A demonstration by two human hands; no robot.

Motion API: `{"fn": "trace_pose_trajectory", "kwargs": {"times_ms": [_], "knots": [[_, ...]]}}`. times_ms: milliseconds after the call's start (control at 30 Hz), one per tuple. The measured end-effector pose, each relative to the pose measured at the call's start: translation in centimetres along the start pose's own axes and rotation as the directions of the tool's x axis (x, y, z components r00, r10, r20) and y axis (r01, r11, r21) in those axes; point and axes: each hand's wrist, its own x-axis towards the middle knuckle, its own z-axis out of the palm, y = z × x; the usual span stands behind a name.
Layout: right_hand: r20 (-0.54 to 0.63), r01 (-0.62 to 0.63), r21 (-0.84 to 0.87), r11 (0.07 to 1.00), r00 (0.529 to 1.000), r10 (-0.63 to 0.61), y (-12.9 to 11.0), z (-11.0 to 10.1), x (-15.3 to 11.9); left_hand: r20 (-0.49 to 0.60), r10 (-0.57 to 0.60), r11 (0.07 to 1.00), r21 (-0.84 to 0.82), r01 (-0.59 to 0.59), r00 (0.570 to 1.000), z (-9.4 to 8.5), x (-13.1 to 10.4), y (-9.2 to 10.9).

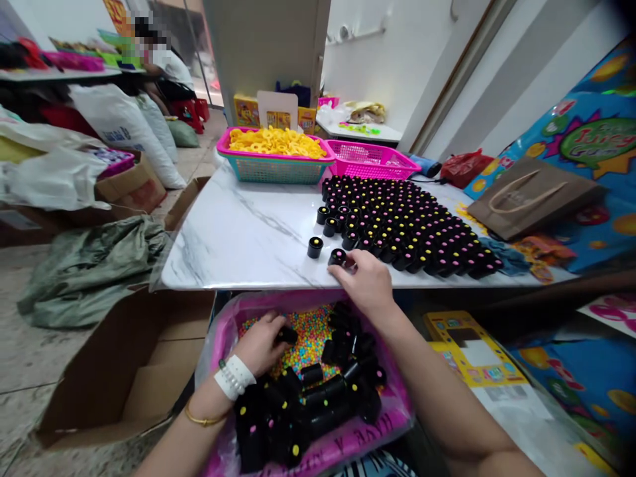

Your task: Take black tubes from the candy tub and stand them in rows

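Note:
My right hand (368, 281) pinches a small black cylinder (338, 256) with a pink dot on top, at the table's front edge. Just left of it stands a separate black cylinder (315, 248) with a yellow dot. Down in the pink tub (395, 414), lined with clear plastic, my left hand (259, 343) has its fingers closed on another black cylinder (287, 335). Around that hand lie many tiny coloured balls (311, 338) and a heap of loose black cylinders (322, 414), some showing coloured dots.
Dense rows of upright black cylinders (397, 222) cover the right of the white marble-patterned table (238, 238). Behind them stand a basket of yellow pieces (278, 165) and a pink basket (372, 159). A paper bag (534, 199) leans at right; an open carton (124, 377) sits at left. A person (171, 69) sits far back.

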Motion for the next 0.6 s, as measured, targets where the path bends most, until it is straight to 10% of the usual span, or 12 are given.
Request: {"fn": "trace_pose_trajectory", "kwargs": {"times_ms": [133,267,433,600], "knots": [[0.000,-0.004,-0.089,0.996,1.000,0.004,0.0,0.2,0.3,-0.054,0.019,0.998,-0.052,-0.022,0.998,-0.2,-0.2,0.1],[0.101,0.153,0.169,0.974,0.980,-0.172,-0.9,-1.0,-4.9,-0.120,-0.012,0.961,-0.276,-0.022,0.993,-0.5,-0.6,0.1],[0.487,0.121,0.444,0.888,0.799,-0.352,-1.5,1.4,-10.2,-0.122,-0.005,0.897,-0.438,-0.049,0.992,-0.4,-0.3,0.5],[0.684,0.150,0.343,0.927,0.637,-0.356,-0.7,4.5,-9.6,-0.095,0.133,0.984,-0.105,-0.143,0.986,0.0,-0.4,1.3]]}}
